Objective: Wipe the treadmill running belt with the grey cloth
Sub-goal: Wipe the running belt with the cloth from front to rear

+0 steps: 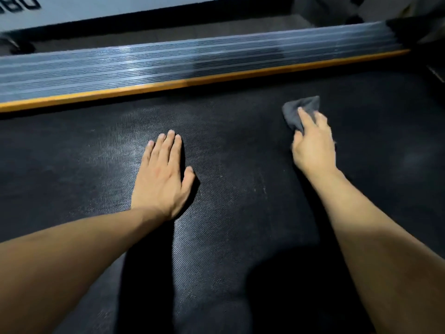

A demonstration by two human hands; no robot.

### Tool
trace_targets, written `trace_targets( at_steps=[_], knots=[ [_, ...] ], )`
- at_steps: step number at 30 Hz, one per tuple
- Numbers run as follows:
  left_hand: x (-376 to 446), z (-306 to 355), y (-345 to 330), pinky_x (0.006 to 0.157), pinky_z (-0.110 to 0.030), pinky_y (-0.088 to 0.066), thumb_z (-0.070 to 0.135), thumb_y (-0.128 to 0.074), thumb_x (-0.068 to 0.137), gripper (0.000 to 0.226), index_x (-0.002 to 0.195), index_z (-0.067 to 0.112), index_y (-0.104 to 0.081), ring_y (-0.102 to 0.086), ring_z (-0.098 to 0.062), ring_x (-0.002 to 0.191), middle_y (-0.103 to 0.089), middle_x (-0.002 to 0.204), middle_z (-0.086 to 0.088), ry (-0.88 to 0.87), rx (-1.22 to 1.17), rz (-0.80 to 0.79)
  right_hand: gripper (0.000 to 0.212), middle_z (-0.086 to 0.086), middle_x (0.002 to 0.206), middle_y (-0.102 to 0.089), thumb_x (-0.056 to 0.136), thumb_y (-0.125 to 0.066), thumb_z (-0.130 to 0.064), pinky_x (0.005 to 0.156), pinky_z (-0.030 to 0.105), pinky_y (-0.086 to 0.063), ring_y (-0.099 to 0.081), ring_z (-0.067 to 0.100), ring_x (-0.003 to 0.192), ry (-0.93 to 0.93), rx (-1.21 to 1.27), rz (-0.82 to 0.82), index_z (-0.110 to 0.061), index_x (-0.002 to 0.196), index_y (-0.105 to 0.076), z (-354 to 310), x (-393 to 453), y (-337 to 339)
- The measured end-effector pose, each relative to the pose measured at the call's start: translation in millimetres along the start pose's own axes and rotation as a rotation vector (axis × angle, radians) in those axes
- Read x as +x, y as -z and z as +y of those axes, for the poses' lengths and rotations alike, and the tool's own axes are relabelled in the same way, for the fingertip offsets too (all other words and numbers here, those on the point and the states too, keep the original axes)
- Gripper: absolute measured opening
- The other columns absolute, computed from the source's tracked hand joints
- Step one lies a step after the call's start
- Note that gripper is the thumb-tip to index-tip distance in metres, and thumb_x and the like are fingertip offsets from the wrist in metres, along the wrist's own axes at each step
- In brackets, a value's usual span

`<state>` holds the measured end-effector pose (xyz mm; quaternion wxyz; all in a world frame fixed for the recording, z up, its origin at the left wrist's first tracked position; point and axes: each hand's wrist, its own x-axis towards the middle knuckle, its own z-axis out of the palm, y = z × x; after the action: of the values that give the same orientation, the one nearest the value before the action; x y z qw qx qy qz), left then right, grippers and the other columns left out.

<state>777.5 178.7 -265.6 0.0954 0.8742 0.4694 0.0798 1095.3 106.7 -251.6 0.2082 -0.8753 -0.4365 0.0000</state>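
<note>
The right hand (313,145) pinches the bunched grey cloth (301,112), which sticks out ahead of its fingertips onto the running belt (228,213). The left hand (163,174) lies flat, fingers straight, on dusty belt that stretches leftward from the cloth.

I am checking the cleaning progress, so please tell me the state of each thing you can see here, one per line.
Belt: black, with faint pale smudges near its middle.
Cloth: grey, bunched, lying on the belt under the right fingers.
Right hand: grips the cloth and presses it to the belt.
Left hand: flat on the belt, fingers straight, holds nothing.
Side rail: ribbed, shiny, with an orange edge beside the belt.
</note>
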Motion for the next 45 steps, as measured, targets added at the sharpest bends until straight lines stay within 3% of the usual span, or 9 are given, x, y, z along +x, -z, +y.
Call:
trace_targets(
  at_steps=[5, 9, 14, 19, 23, 29, 36, 41, 45],
  knots=[
    [0, -1, -1, 0.128, -0.044, -0.007, 0.041, -0.023, 0.096, 0.072, 0.158, 0.003, -0.024, -0.013, -0.026, 0.157, -0.019, 0.168, -0.014, -0.014, 0.017, -0.013, 0.052, 0.023, 0.127, -0.058, 0.079, -0.049, -0.016, 0.092, 0.044, -0.049, -0.058, 0.043, 0.107, 0.282, 0.05, -0.013, -0.011, 0.129, -0.063, -84, -63, -28],
    [1, -3, 3, 0.128, -0.044, -0.007, 0.035, -0.022, 0.091, 0.074, 0.157, 0.001, -0.026, -0.015, -0.029, 0.156, -0.021, 0.167, -0.016, -0.041, 0.005, -0.024, 0.06, 0.019, 0.143, -0.052, 0.08, -0.065, -0.008, 0.104, 0.045, -0.045, -0.053, 0.036, 0.126, 0.351, 0.147, -0.118, -0.021, 0.138, -0.058, -134, -106, -41],
    [1, -1, 5, 0.128, -0.043, -0.005, 0.034, -0.023, 0.091, 0.074, 0.157, 0.002, -0.024, -0.013, -0.028, 0.156, -0.019, 0.167, -0.016, -0.031, 0.007, -0.027, 0.058, 0.025, 0.138, -0.053, 0.078, -0.055, -0.006, 0.1, 0.046, -0.046, -0.056, 0.044, 0.117, 0.165, 0.012, 0.014, -0.015, 0.135, -0.059, -43, -68, -9],
    [2, -1, 1, 0.128, -0.047, -0.009, 0.035, -0.023, 0.091, 0.074, 0.156, 0.0, -0.027, -0.017, -0.032, 0.155, -0.023, 0.166, -0.018, -0.045, 0.02, -0.009, 0.052, 0.019, 0.152, -0.038, 0.095, -0.048, -0.014, 0.108, 0.049, -0.038, -0.041, 0.039, 0.134, -0.059, -0.05, 0.036, -0.02, 0.146, -0.046, 11, -57, 18],
    [2, -2, 1, 0.127, -0.047, -0.009, 0.034, -0.023, 0.09, 0.074, 0.156, -0.001, -0.027, -0.018, -0.033, 0.155, -0.023, 0.166, -0.018, -0.043, 0.018, -0.015, 0.054, 0.025, 0.135, -0.052, 0.083, -0.052, -0.015, 0.098, 0.044, -0.042, -0.053, 0.042, 0.116, 0.223, -0.016, 0.022, -0.01, 0.136, -0.055, -53, -110, -5],
    [3, -4, 2, 0.127, -0.047, -0.009, 0.032, -0.024, 0.089, 0.074, 0.156, -0.001, -0.027, -0.019, -0.034, 0.154, -0.023, 0.165, -0.019, -0.061, 0.003, 0.001, 0.062, 0.019, 0.149, -0.045, 0.083, -0.059, -0.008, 0.111, 0.044, -0.039, -0.046, 0.034, 0.135, 0.44, 0.052, -0.132, -0.017, 0.144, -0.05, -87, -148, -14],
    [5, -1, 1, 0.128, -0.046, -0.007, 0.03, -0.025, 0.09, 0.073, 0.156, -0.001, -0.026, -0.017, -0.033, 0.155, -0.022, 0.166, -0.018, -0.033, 0.0, -0.006, 0.053, 0.023, 0.154, -0.036, 0.094, -0.047, -0.012, 0.11, 0.046, -0.034, -0.038, 0.04, 0.138, -0.011, -0.084, -0.018, -0.016, 0.148, -0.044, 26, -100, 30],
    [2, -1, 3, 0.127, -0.048, -0.006, 0.031, -0.024, 0.09, 0.073, 0.156, -0.001, -0.025, -0.015, -0.033, 0.155, -0.021, 0.166, -0.018, -0.03, 0.006, -0.035, 0.061, 0.029, 0.141, -0.048, 0.078, -0.047, -0.011, 0.106, 0.042, -0.035, -0.051, 0.042, 0.124, 0.239, -0.044, -0.092, -0.006, 0.139, -0.053, -62, -169, 9],
    [4, 0, 5, 0.127, -0.048, -0.006, 0.031, -0.025, 0.087, 0.076, 0.156, -0.001, -0.026, -0.016, -0.035, 0.155, -0.021, 0.166, -0.019, -0.023, -0.022, -0.042, 0.068, 0.017, 0.155, -0.035, 0.083, -0.055, -0.01, 0.114, 0.04, -0.026, -0.033, 0.029, 0.137, 0.439, 0.042, -0.247, -0.016, 0.149, -0.041, -120, -243, 6]
  ],
)
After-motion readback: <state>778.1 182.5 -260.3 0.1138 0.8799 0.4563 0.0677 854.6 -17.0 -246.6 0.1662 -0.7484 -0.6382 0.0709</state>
